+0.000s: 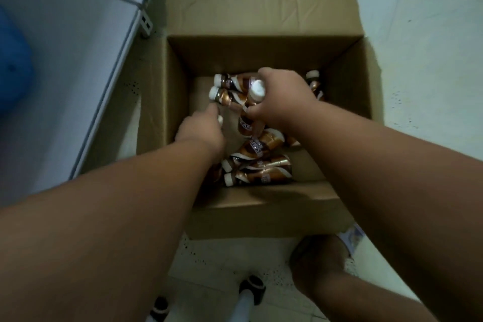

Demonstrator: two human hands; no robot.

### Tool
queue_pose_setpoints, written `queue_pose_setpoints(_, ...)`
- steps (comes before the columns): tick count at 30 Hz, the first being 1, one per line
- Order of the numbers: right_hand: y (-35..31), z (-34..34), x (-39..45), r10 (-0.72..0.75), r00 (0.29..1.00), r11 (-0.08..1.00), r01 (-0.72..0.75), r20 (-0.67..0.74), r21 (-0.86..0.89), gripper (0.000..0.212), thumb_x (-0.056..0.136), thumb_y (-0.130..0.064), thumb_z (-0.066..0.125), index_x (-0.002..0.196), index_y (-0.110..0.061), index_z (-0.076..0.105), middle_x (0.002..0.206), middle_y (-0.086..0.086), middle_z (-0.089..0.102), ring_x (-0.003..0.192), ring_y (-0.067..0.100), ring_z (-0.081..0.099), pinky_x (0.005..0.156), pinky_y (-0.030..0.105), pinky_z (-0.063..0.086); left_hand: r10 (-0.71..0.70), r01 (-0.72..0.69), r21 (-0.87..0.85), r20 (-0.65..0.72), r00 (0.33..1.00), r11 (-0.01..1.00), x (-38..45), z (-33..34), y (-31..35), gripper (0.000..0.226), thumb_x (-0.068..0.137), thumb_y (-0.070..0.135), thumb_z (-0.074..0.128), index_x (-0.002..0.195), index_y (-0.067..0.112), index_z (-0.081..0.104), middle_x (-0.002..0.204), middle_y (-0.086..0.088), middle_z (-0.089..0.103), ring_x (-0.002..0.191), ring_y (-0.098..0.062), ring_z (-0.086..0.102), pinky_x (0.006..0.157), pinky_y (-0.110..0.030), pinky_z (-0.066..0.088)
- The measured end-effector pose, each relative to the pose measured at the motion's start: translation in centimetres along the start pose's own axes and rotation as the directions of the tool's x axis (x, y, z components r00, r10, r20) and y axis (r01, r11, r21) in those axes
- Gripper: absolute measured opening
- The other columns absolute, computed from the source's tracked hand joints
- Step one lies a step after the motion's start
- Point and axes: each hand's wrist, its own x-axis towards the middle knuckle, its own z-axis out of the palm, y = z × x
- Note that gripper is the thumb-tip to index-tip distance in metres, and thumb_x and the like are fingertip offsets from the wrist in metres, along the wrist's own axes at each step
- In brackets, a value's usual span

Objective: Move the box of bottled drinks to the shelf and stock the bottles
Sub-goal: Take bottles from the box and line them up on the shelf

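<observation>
The cardboard box (261, 206) is sitting open on the pale floor (418, 34) in the middle of the frame, its flaps folded out, right beside the white shelf (78, 42) that is running down the upper left. So the moving part is looking finished, and the stocking is looking underway: much of the box bottom is showing bare, which suggests many bottles are already out, though no stocked bottles are appearing on the shelf surface in view.

Inside the box, brown bottled drinks with white caps are lying loose on their sides. Two are lying together (227, 91) at the upper left of the box interior, a cluster (261, 162) is piling at the lower centre, and at least one more (313, 81) is peeking out at the upper right behind the wrist.

The right hand (282, 102) is reaching into the box centre, its fingers closing around one upright bottle (257, 90), white cap pointing up; a second bottle seems to be hanging below that grip, but I cannot tell for sure. The left hand (201, 133) is reaching down toward the pair at the upper left, fingers extended and narrow; a small white shape is showing at its fingertips, and whether it is gripping anything I cannot tell.

What is left, by my reckoning, is carrying these remaining bottles across to the shelf.
</observation>
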Motion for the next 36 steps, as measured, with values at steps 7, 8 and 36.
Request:
queue_pose_setpoints(7, -6.2, -12.2, -8.7, -0.177, 0.978, 0.978, 0.163, -0.106, -0.134, 0.035, 0.081, -0.033, 0.072, 0.107, -0.023, 0.051, 0.096, 0.002, 0.058, 0.085, 0.024, 0.053, 0.066, 0.031, 0.041, 0.219, -0.227, -0.006, -0.237, 0.946, 0.974, -11.5, -13.1, 0.9, 0.035, 0.081, 0.026, 0.071, 0.109, 0.026, 0.05, 0.106, -0.003, 0.051, 0.091, -0.022, 0.055, 0.076, -0.038, 0.053)
queue_pose_setpoints(8, -7.5, -14.0, -10.0, -0.211, 0.97, 0.967, 0.189, -0.122, -0.171, 0.033, 0.081, -0.033, 0.073, 0.103, -0.022, 0.051, 0.099, 0.003, 0.06, 0.086, 0.024, 0.053, 0.066, 0.03, 0.039, 0.263, -0.269, 0.011, -0.252, 0.931, 0.963, -13.3, -15.4, 0.6, 0.034, 0.081, 0.026, 0.072, 0.108, 0.026, 0.051, 0.106, -0.002, 0.053, 0.09, -0.021, 0.055, 0.074, -0.037, 0.052)
queue_pose_setpoints(36, -58.9, -11.2, -20.2, -0.806, 0.587, 0.579, 0.755, -0.074, -0.308, 0.023, 0.088, -0.018, 0.061, 0.11, -0.016, 0.057, 0.103, 0.003, 0.058, 0.087, 0.018, 0.053, 0.069, 0.029, 0.044, 0.022, 0.102, 0.153, -0.649, 0.761, 0.983, -38.0, -42.4, -37.4, 0.03, 0.083, 0.007, 0.064, 0.11, 0.02, 0.061, 0.109, -0.004, 0.048, 0.095, -0.022, 0.054, 0.079, -0.032, 0.049)
